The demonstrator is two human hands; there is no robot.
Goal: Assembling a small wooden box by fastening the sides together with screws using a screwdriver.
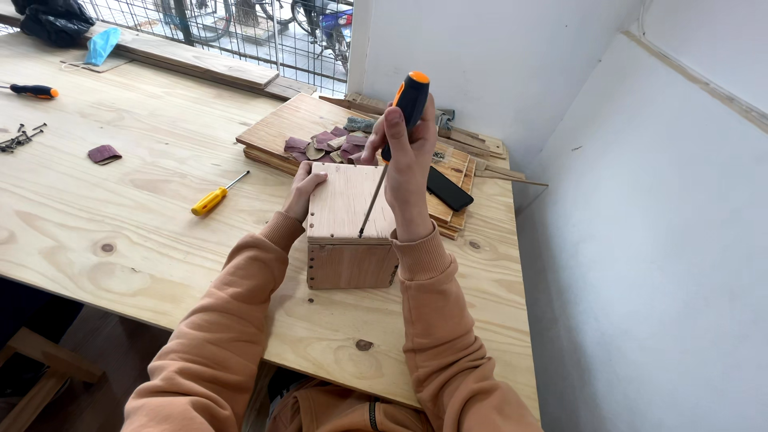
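black phone, dark screen, flat on stacked boards
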